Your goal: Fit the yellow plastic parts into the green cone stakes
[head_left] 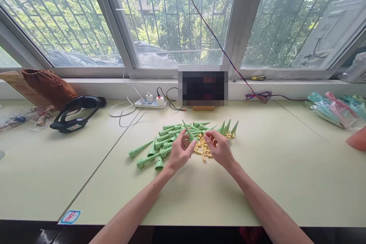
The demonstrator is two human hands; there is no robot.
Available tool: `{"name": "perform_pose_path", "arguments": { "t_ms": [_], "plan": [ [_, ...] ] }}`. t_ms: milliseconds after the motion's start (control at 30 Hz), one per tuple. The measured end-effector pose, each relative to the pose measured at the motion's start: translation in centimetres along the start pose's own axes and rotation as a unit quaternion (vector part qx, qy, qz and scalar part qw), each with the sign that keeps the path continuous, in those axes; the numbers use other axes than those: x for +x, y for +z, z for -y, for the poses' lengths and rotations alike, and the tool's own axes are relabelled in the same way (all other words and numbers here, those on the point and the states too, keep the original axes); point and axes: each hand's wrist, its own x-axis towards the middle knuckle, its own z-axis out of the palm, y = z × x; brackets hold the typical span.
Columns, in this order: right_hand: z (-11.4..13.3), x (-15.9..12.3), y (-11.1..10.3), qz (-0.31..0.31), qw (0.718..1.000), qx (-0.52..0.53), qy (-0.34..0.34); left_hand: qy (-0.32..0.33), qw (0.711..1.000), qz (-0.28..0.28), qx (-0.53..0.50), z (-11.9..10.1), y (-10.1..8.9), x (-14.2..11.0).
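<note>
"So, what is the left hand [180,151] doing?"

"Its thumb and fingers are closed on a pale green, pointed plastic cone [187,130], held tilted above the table, tip up and leaning away to the left."

"And the right hand [219,148]?"

"Just beside it, but apart. Its fingers are curled over the small, yellow plastic pegs [203,149]; whether one is pinched in there, I can't tell."

"Where do those pegs lie?"

"In a loose heap on the pale yellow-green tabletop [286,167], between and beyond the hands."

"Any more green pieces?"

"Plenty: a jumble of long green plastic spikes with ribbed collars [148,159] lies left of the heap, some crossing over others. Three upright green cones [228,126] stand beyond the right hand, with yellow pieces about their bases."

"What's behind all that?"

"A white power strip [151,103] with plugs in it, and a blurred-out rectangular block [203,87] above a small tan base, near the window wall."

"And off to the sides?"

"On the left, a black headset with a curved band [76,114] in front of a brown drawstring pouch [48,87]; on the right, clear bags of teal and pink plastic things [336,108]."
</note>
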Motion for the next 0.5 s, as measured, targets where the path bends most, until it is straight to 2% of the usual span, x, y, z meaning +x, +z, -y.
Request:
{"name": "perform_pose_path", "arguments": {
  "t_ms": [200, 500],
  "plan": [
    [0.49, -0.06, -0.06, -0.010, 0.995, 0.083, 0.047, -0.007, 0.999, 0.021, 0.025, 0.72, -0.02, -0.08],
    [0.53, -0.13, -0.01, 0.012, 0.993, 0.113, 0.043, -0.011, 0.998, 0.054, 0.032, 0.14, 0.06, -0.28]
  ]
}}
